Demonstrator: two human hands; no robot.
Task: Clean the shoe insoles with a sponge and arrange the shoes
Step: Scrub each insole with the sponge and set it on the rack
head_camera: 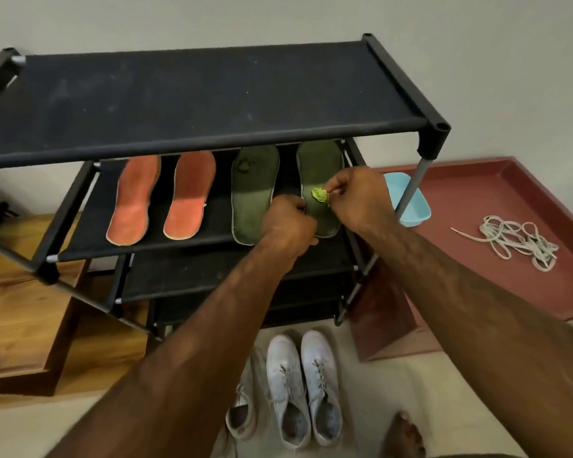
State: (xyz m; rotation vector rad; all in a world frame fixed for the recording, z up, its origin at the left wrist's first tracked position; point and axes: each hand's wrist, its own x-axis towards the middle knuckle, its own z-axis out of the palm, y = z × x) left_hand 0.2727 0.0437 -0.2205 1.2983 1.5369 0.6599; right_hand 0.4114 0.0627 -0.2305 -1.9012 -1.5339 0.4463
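Black shoe rack (434, 137), fabric shelves. The second shelf (90, 219) carries four insoles lying flat, heels toward the front rail: left orange insole (133, 200), right orange insole (189, 196), left green insole (250, 186), right green insole (318, 160). Toe ends are tucked under the top shelf (196, 94), partly hidden.

The right grip (354, 196) pinches a small crumpled green sponge (320, 195) between thumb and fingertips, touching or just above the middle of the right green insole. The left grip (288, 224) has its fingers curled at that insole's inner edge, over the heel of the left green insole. Cannot tell whether it actually holds the edge.

A light blue basin (417, 209) sits behind the rack's right post on a red ledge (477, 193); its contents are not clear. A loose tangle of white laces (516, 241) lies on the same ledge, well apart from the basin.

There is a round mark near the toe of the left green insole, too blurred to read.

The orange heels reach the front rail, and the left one slightly overhangs it. There is a dark gap of bare shelf between the orange pair and the green pair, and more bare fabric left of the orange pair. A pair of white shoes (303, 388) stands on the floor (377, 385) in front of the rack, with a third white shoe (242, 411) just beside it on the left. Wooden steps (20, 319) are at the left.
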